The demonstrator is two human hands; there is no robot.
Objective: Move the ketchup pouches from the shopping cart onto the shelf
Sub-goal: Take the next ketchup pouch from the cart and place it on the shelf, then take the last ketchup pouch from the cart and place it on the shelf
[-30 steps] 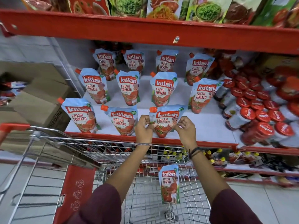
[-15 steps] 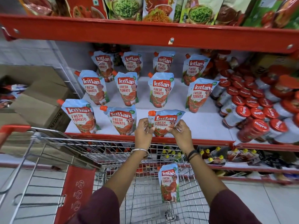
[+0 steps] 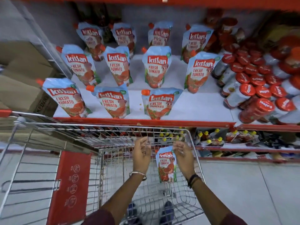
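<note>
One ketchup pouch left upright in the shopping cart; eleven standing in rows on the white shelf. Left hand and right hand open, empty, flanking that last pouch.

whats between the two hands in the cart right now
In the head view, one ketchup pouch stands in the cart between the left hand and right hand; neither grips it.

Glossy plastic pouches — wire-metal cart
</note>
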